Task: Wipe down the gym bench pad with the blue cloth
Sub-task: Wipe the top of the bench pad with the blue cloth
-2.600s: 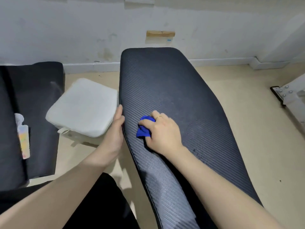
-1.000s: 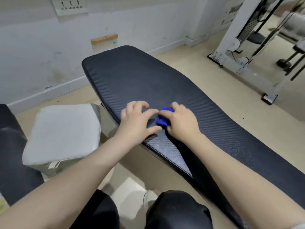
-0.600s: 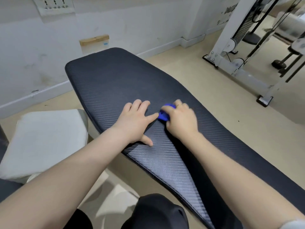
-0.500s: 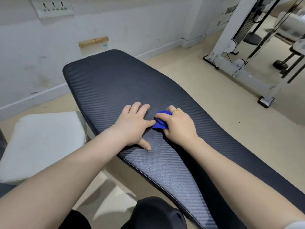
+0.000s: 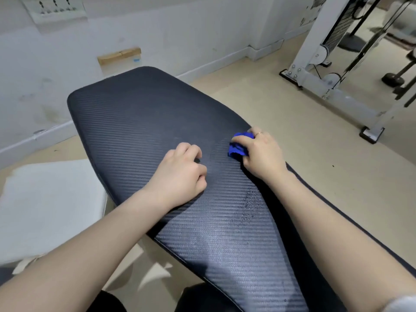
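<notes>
The black, ribbed gym bench pad (image 5: pixel 139 122) runs from the far wall toward me across the middle of the view. A small bunched blue cloth (image 5: pixel 238 147) lies on the pad close to its right edge, and my right hand (image 5: pixel 262 155) presses down on it with the fingers curled over it. My left hand (image 5: pixel 180 174) rests on the pad's middle, a little to the left of the cloth, its fingers curled under in a loose fist with nothing visible in it. Small wet specks show on the pad below the right hand.
A white cushioned stool (image 5: pixel 49 208) stands left of the bench. A white cable machine frame (image 5: pixel 319 70) stands on the beige floor at the right. The white wall with a socket strip (image 5: pixel 54 7) is just behind the pad's far end.
My right hand has slid the cloth to the right, away from the left hand, toward the pad's right edge. The left hand's fingers have curled in from flat.
</notes>
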Demonstrator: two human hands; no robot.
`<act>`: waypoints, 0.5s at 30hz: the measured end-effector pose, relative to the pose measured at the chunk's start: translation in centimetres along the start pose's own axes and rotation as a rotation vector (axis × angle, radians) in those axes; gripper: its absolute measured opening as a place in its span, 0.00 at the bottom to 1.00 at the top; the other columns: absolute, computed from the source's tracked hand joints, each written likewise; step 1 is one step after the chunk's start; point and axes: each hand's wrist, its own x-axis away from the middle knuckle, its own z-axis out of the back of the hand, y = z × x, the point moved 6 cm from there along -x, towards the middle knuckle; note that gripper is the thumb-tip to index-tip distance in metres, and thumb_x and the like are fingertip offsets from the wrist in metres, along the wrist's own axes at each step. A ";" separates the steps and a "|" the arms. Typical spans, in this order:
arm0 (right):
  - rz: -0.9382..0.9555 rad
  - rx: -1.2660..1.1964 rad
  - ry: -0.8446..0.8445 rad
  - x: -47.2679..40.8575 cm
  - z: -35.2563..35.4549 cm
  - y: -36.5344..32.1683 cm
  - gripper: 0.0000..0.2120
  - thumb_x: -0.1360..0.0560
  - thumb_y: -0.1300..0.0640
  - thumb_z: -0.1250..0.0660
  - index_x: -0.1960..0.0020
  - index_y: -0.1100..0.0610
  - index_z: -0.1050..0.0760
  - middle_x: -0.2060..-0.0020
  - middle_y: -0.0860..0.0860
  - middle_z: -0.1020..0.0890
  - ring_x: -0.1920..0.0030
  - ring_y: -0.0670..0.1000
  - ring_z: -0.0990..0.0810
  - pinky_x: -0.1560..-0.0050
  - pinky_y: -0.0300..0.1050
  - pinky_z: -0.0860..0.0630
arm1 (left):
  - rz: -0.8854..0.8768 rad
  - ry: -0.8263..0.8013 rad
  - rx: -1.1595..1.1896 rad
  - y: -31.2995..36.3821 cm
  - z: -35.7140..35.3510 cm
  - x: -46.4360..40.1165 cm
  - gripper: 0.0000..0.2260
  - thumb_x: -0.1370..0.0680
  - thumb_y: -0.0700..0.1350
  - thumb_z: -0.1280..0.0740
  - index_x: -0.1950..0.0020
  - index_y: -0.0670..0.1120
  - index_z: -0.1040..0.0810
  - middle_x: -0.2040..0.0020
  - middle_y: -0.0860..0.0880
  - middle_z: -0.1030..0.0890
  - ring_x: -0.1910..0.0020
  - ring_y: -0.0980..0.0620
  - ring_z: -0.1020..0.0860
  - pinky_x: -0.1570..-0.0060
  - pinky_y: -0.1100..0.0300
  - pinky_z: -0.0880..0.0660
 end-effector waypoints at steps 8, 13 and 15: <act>0.024 0.025 0.052 0.6 0.2 -1.1 0.17 0.31 0.59 0.36 0.43 0.49 0.23 0.50 0.58 0.25 0.54 0.61 0.25 0.55 0.50 0.28 | 0.031 -0.141 0.007 -0.1 -0.2 0.0 0.08 0.31 0.49 0.36 0.64 0.49 0.18 0.53 0.45 0.21 0.50 0.40 0.23 0.56 0.49 0.26; -0.240 0.050 0.043 -0.4 0.8 3.6 0.18 0.29 0.60 0.38 0.42 0.48 0.24 0.47 0.58 0.25 0.49 0.63 0.25 0.50 0.51 0.27 | 0.064 -0.146 -0.022 -0.2 0.0 0.7 0.09 0.34 0.48 0.37 0.63 0.51 0.16 0.55 0.45 0.20 0.53 0.39 0.22 0.58 0.49 0.25; -0.319 0.086 0.021 -0.6 1.2 3.6 0.18 0.29 0.60 0.38 0.41 0.49 0.24 0.46 0.58 0.26 0.48 0.63 0.26 0.49 0.51 0.28 | 0.060 -0.129 -0.019 -0.4 0.0 1.2 0.12 0.35 0.47 0.38 0.61 0.53 0.15 0.54 0.45 0.19 0.53 0.39 0.21 0.59 0.49 0.24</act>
